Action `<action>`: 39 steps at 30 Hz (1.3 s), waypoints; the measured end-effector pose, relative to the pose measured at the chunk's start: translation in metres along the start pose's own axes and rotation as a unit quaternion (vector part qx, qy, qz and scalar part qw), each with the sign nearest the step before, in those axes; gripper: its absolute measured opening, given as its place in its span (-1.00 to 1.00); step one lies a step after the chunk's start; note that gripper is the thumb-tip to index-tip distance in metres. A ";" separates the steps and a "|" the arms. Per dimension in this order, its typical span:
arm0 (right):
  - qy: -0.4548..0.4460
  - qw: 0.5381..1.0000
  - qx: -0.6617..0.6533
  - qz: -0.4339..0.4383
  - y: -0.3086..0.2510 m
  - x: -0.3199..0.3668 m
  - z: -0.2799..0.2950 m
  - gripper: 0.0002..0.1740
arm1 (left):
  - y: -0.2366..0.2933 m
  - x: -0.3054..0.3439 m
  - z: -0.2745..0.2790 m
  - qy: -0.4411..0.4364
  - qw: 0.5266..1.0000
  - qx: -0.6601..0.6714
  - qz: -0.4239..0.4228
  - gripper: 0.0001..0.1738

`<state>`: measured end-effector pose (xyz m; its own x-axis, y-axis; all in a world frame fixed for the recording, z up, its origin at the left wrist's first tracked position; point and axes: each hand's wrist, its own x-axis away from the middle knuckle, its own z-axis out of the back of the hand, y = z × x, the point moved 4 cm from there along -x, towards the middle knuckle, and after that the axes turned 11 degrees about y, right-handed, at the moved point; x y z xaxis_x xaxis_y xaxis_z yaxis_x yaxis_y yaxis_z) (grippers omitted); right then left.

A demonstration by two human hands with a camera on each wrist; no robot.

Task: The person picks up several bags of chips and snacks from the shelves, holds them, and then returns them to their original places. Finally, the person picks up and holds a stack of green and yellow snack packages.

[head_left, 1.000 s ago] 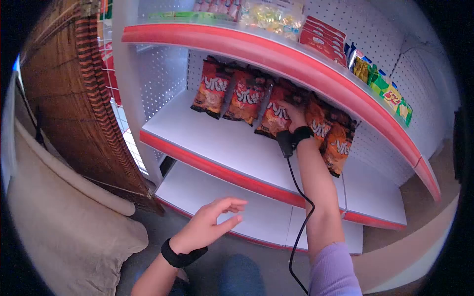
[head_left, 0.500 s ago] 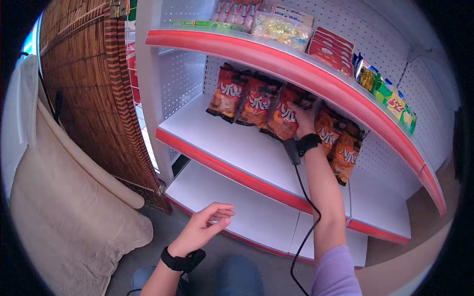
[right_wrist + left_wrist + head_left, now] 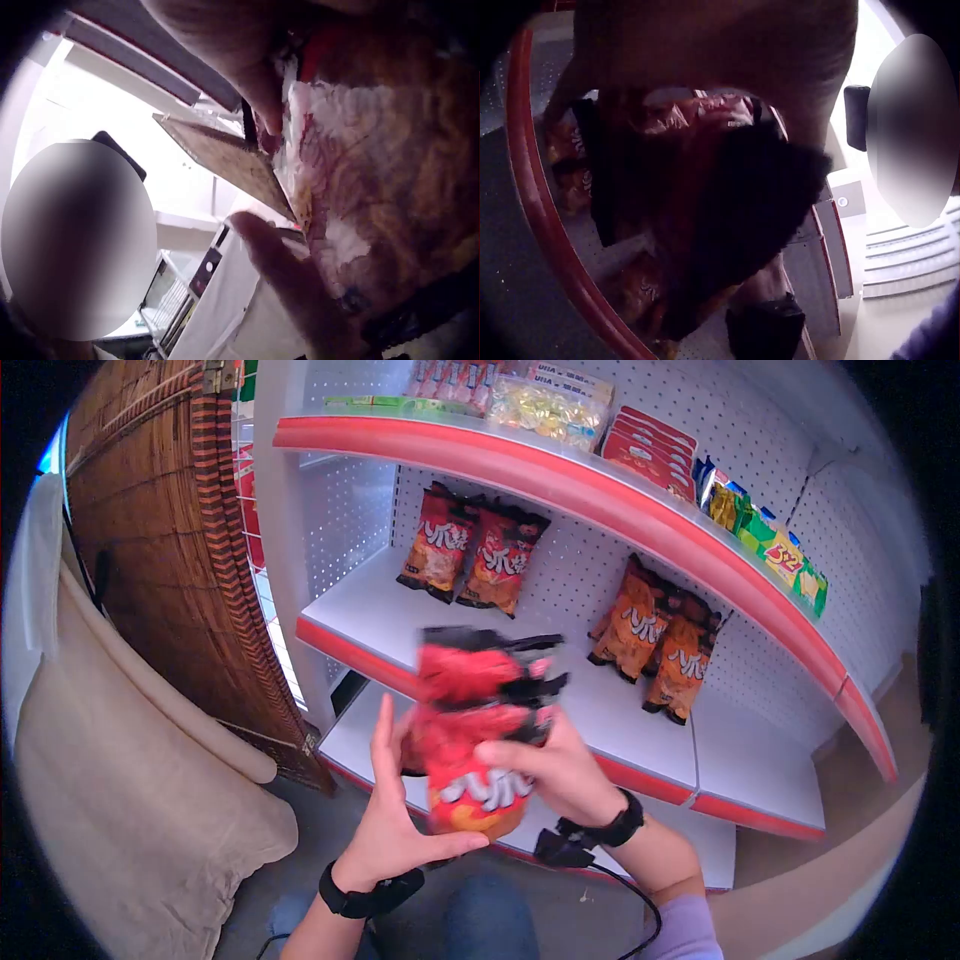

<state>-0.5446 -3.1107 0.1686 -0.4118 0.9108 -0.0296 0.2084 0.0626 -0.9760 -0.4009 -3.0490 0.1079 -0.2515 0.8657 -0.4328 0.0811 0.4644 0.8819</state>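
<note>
Red and orange snack bags (image 3: 470, 765) with black ends and large white characters are held together in front of the shelf, blurred at the top. My right hand (image 3: 565, 770) grips them from the right, thumb over the front bag. From the lower left, my left hand (image 3: 385, 825) holds the same bags, its thumb along the bottom edge and some fingers hidden behind them. In the right wrist view, the bag surface (image 3: 375, 187) fills the right side, close to the fingers. The left wrist view is very dark.
On the middle shelf, matching bags stand in a left group (image 3: 497, 560) and a right group (image 3: 633, 622), with a gap between. The red-edged upper shelf (image 3: 560, 470) holds sweets and red packets (image 3: 650, 450). A brown woven screen (image 3: 150, 560) and beige cloth (image 3: 150, 790) stand left.
My right hand has pulled bags off the middle of the shelf and brought them down toward me. My left hand has moved up from below the shelf to meet them.
</note>
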 end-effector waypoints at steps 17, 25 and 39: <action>0.084 0.977 0.158 0.114 -0.001 -0.131 0.027 -0.23 | -0.040 0.001 0.059 0.054 0.904 0.334 0.261 -0.27; 0.219 0.951 0.134 0.175 0.019 -0.259 0.137 -0.38 | -0.025 0.006 0.096 0.097 0.923 0.309 0.209 -0.22; 0.349 0.900 0.167 0.203 0.058 -0.301 0.170 0.21 | -0.027 0.006 0.120 0.114 0.916 0.318 0.219 -0.22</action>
<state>-0.5591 -3.4503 0.0839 0.3189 0.8732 -0.3685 -0.1092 -0.3524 -0.9295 -0.2889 -3.0342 0.0594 -0.2500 0.9670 0.0498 0.7484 0.1604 0.6435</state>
